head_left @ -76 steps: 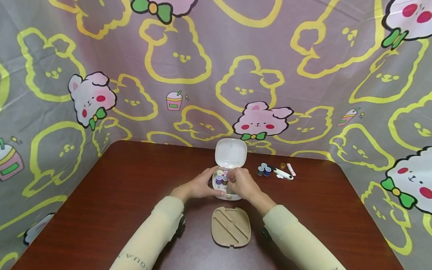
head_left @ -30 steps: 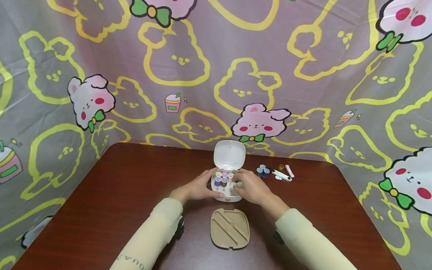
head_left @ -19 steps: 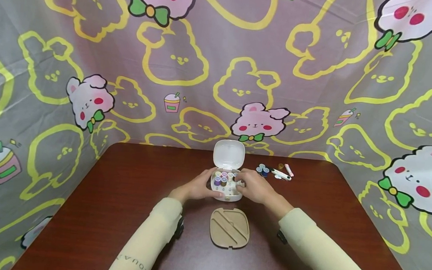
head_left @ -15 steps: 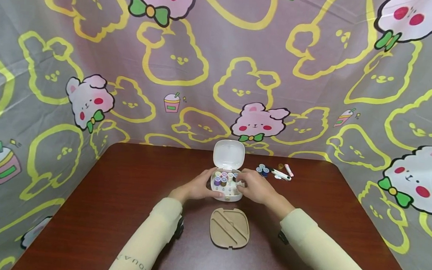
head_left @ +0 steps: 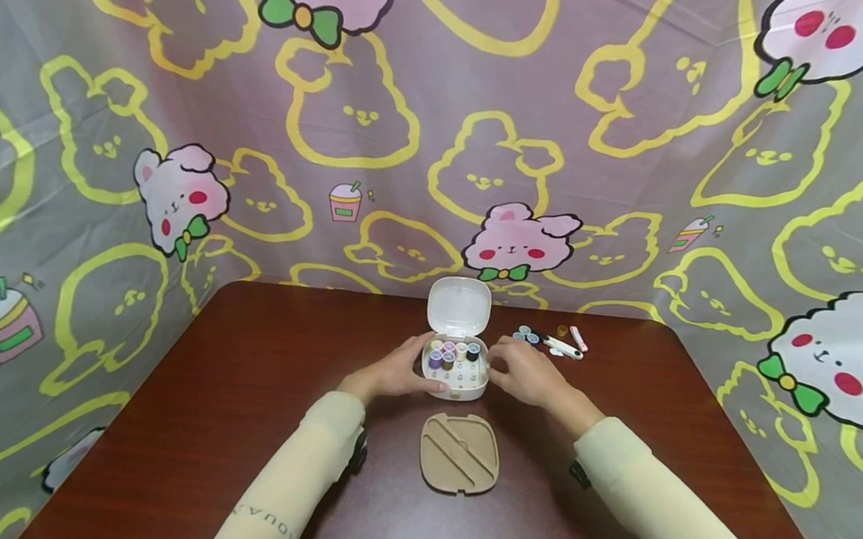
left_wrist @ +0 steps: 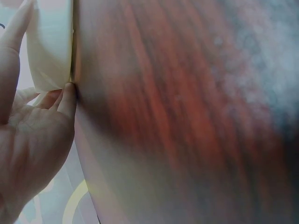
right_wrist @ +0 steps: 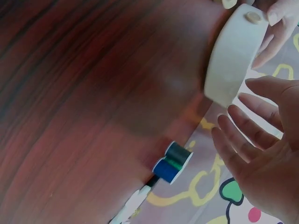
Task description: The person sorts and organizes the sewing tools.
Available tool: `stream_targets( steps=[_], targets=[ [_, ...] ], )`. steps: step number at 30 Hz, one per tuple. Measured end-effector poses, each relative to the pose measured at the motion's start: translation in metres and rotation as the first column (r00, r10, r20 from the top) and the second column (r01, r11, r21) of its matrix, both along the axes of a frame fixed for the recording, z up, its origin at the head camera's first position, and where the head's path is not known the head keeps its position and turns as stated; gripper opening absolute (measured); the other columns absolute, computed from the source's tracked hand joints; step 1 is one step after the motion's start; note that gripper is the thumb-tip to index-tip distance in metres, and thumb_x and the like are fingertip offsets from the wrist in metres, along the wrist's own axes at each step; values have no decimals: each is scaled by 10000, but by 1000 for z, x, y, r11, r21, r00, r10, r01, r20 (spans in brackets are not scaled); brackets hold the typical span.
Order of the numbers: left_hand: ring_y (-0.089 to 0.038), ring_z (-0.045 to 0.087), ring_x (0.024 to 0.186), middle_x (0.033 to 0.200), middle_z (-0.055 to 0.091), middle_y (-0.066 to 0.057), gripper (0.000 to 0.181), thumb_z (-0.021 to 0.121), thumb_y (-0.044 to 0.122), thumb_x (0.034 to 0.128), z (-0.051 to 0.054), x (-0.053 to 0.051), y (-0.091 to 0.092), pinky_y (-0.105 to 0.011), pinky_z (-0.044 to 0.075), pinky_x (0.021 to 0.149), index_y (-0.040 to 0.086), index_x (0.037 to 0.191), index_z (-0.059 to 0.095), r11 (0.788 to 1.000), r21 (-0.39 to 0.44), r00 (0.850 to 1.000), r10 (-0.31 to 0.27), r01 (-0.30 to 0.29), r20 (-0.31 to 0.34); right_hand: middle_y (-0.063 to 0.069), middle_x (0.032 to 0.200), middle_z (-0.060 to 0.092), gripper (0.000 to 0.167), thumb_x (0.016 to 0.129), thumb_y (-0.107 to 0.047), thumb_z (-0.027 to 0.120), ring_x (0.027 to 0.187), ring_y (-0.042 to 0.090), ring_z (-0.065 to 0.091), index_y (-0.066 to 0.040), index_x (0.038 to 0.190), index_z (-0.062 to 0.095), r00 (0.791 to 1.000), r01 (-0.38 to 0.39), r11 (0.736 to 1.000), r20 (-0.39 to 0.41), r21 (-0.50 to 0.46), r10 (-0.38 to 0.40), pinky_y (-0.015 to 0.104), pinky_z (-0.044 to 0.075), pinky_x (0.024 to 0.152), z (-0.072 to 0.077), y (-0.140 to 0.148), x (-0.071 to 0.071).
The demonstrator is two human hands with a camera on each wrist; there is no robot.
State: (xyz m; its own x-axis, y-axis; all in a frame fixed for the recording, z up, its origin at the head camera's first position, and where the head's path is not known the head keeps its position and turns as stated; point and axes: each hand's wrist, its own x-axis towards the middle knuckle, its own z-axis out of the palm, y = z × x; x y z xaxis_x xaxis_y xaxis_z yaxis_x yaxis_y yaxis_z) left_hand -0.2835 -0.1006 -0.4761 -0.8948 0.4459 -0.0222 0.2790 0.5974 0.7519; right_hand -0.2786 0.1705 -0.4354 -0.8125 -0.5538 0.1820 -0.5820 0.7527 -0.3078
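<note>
A white sewing box point(head_left: 460, 395) stands on the table with its lid point(head_left: 459, 306) raised. Inside are several thread spools, among them a purple spool point(head_left: 436, 359), a brown spool point(head_left: 448, 361) and a dark spool point(head_left: 473, 353) at the back right. My left hand point(head_left: 394, 372) grips the box's left side, thumb along the front and fingertips low on the wall in the left wrist view. Just right of the box is my right hand point(head_left: 528, 373); the right wrist view shows its fingers point(right_wrist: 243, 126) loosely spread with nothing held.
A tan tray point(head_left: 459, 453) with diagonal grooves lies in front of the box. Behind the right hand are several spools point(right_wrist: 173, 163), a white tool with a black end point(head_left: 565, 347), a small yellowish piece point(head_left: 562, 330) and a pink-white stick point(head_left: 579, 338). A patterned cloth point(head_left: 411, 134) hangs beyond the table.
My right hand has come out of the box and moved right. The dark spool at the back right, partly covered by the fingers before, is now in full view. The left hand stays put.
</note>
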Motion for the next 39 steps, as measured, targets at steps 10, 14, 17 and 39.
stream_targets(
  steps=[10,14,17,39],
  targets=[
    [-278,387,1409,1557,365,-139,1028,862,437,817,0,-1,-1,-476,302,1190,153,1615,279,1000,-7,1000,-4,4,-8,20,935,681,106,901,-133,759,915,219,637,-70,985,748,999,-1,1000,-36,14,2,441,545,839,3,20,-5],
    [-286,383,1415,1556,367,-145,1021,862,425,820,-1,0,-1,-480,301,1190,146,1612,283,1000,-7,1000,-5,5,-14,80,1011,713,155,902,-124,753,995,281,667,-33,1027,742,999,18,1000,-44,4,-18,481,546,897,6,30,-6],
    [-289,383,1416,1556,368,-146,1020,861,422,822,-1,0,-1,-477,300,1191,140,1612,282,1000,-11,1000,-5,5,-20,136,1062,705,198,900,-106,747,1021,324,669,1,1067,738,998,39,999,-38,-19,-40,510,543,910,8,39,-8],
    [-287,376,1422,1577,350,-155,1052,863,446,813,-2,-1,-1,-481,294,1194,146,1622,262,1000,-11,1000,-2,2,-1,266,1054,644,335,868,-27,737,973,429,643,105,1161,647,989,148,979,3,-139,-149,543,536,832,-5,75,-33]
  ],
)
